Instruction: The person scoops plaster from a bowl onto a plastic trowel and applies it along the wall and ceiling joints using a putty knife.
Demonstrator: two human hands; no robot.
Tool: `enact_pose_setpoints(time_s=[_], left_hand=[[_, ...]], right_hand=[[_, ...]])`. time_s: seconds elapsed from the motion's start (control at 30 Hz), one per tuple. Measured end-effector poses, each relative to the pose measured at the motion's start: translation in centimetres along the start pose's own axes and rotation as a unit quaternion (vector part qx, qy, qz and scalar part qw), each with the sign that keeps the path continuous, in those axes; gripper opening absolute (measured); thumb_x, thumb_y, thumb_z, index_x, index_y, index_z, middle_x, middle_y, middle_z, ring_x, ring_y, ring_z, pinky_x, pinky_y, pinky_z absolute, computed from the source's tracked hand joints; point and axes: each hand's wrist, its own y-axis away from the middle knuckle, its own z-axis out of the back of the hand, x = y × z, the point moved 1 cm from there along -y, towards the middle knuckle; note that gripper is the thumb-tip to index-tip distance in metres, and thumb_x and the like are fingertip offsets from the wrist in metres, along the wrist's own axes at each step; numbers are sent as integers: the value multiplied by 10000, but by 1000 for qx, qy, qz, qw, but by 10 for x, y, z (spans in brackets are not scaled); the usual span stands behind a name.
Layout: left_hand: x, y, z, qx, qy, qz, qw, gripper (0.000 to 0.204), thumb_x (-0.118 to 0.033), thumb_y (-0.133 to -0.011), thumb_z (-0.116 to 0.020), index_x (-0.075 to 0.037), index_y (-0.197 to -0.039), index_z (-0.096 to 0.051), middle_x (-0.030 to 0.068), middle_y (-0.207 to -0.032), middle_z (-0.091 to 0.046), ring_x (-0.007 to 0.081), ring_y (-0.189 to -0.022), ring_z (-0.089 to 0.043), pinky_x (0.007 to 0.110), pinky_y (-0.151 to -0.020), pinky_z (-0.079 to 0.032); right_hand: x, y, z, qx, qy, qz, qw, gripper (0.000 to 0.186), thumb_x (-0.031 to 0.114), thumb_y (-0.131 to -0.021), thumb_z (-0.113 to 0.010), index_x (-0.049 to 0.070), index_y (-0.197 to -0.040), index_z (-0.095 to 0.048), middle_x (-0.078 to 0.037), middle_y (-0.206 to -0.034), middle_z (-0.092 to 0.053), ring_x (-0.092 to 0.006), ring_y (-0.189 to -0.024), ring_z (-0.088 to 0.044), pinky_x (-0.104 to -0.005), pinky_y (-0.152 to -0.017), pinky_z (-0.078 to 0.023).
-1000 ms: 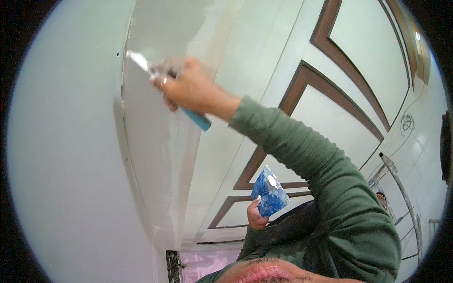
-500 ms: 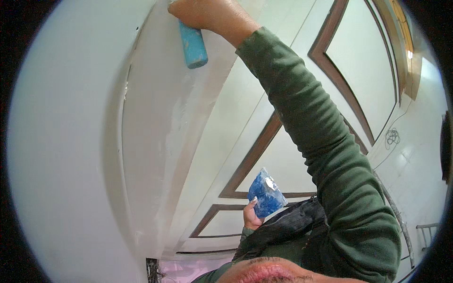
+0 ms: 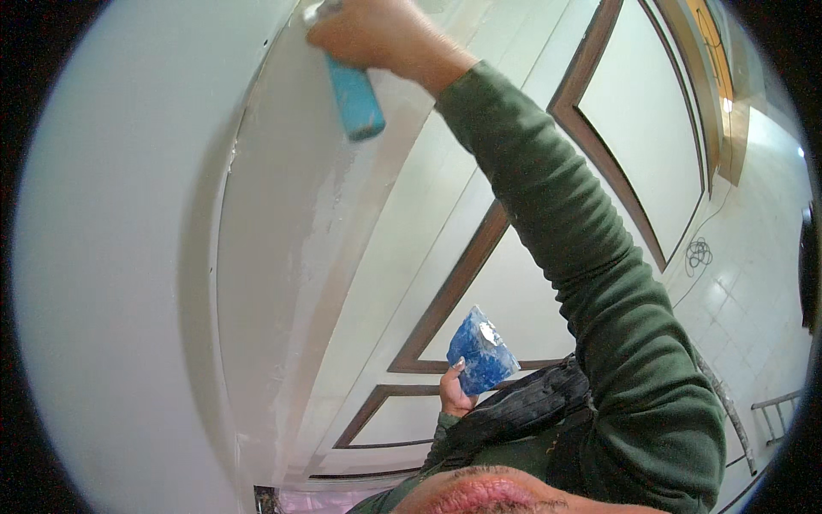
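My right hand (image 3: pixel 372 38) is raised at the top of the view, closed on a scraper with a turquoise handle (image 3: pixel 355 103); its blade is mostly hidden at the hand. It is over a smooth off-white band (image 3: pixel 282 214) with patchy smears, beside a cracked seam line. Lower down, my left hand (image 3: pixel 455 390) grips a blue board (image 3: pixel 471 355) with a blob of white paste (image 3: pixel 488 332) on it.
A plain pale panel (image 3: pixel 111 257) fills the left. To the right are white panels with angular brown trim (image 3: pixel 565 107). Beyond them lie a tiled surface (image 3: pixel 728 291), a coil of thin cable (image 3: pixel 698 255), a metal ladder-like frame (image 3: pixel 771 407) and a pole (image 3: pixel 741 428).
My right hand has swung up from the seam with the scraper, then dropped slightly in the last half second. My left hand with the blue board has shifted a little leftward.
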Motion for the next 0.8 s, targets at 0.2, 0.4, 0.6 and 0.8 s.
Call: enact_pose_setpoints(time_s=[0.2, 0.4, 0.6, 0.8], left_hand=[[3, -2, -3, 3, -2, 14, 1000, 398, -112, -860, -558, -11, -1243, -513, 139, -1165, -616, 311, -1043, -613, 479, -936, -487], [3, -2, -4, -5, -7, 11, 1000, 398, -107, -860, -559, -9, -1243, -512, 140, -1164, -617, 312, -1039, -613, 480, -940, -483], [1, 0, -11, -18, -4, 6, 1000, 399, -110, -860, -561, 2, -1240, -512, 145, -1153, -622, 313, -1037, -615, 485, -943, -478], [2, 6, -5, -50, -18, 15, 998, 394, -139, -870, -564, 7, -1232, -514, 155, -1137, -627, 325, -1022, -619, 500, -934, -480]], right_hand=[[-31, -1, 4, -92, 50, -44, 994, 187, 141, -812, -622, 81, -637, -649, -15, -656, -632, -160, -637, -609, -296, -629, -474], [15, 3, -17, -93, -146, -53, 984, 179, 183, -761, -604, 22, -760, -683, -125, -663, -633, -289, -640, -640, -384, -626, -529], [15, 9, -4, -213, 13, 0, 977, 157, 174, -708, -659, 49, -620, -618, -92, -629, -639, -264, -621, -661, -417, -594, -498], [-41, 41, 36, -153, -684, -277, 658, 349, 160, -922, -513, -135, -1104, -558, -114, -810, -606, -162, -658, -563, -309, -579, -479]])
